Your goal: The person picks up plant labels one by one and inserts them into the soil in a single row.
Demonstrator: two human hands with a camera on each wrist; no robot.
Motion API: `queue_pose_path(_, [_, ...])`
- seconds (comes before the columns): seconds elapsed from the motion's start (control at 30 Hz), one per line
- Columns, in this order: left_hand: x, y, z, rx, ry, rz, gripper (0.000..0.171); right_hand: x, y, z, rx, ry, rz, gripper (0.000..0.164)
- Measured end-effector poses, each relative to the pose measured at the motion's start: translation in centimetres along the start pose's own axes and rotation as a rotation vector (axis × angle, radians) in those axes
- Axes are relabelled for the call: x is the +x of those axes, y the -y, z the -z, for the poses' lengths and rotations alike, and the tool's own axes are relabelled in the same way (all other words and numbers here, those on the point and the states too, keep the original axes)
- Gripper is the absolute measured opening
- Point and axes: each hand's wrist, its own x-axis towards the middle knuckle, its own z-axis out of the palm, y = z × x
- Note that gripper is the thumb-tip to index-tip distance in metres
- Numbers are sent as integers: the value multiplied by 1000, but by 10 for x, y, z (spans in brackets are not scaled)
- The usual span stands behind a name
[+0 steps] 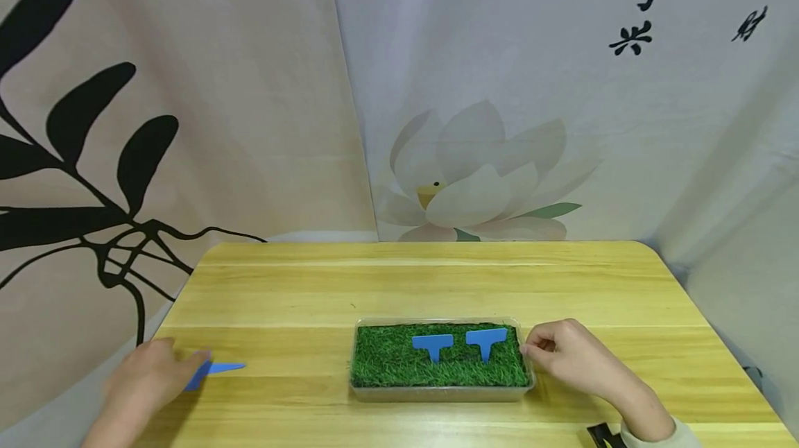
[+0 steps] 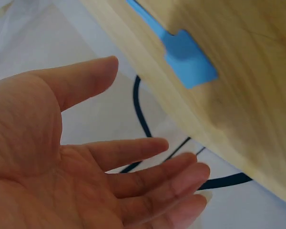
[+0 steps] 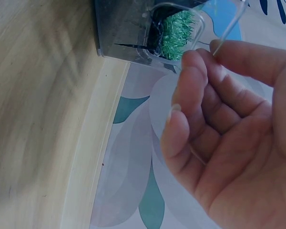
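At the table's left side, my left hand (image 1: 146,375) reaches over a blue T-shaped plant label (image 1: 198,376) lying on the wood. In the left wrist view its fingers and thumb are spread, apart from the label (image 2: 190,64). My right hand (image 1: 571,358) pinches the right rim of a clear plastic tray (image 1: 437,396) between thumb and forefinger, as the right wrist view shows. Green artificial grass (image 1: 387,358) fills this tray. Two blue T-shaped labels stand upright in the grass, one near the middle (image 1: 432,342) and one toward the right (image 1: 486,337).
The wooden table (image 1: 293,295) has its left edge close by my left hand. A black object (image 1: 604,435) is partly visible beside my right sleeve (image 1: 664,434). Behind the table hangs a curtain (image 1: 262,87) with plant, flower and character prints.
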Motion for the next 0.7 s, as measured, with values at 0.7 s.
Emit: queue_pose_path(0.7, [11, 13, -11, -23, 85, 2, 85, 0, 0, 0, -23, -9, 6, 21])
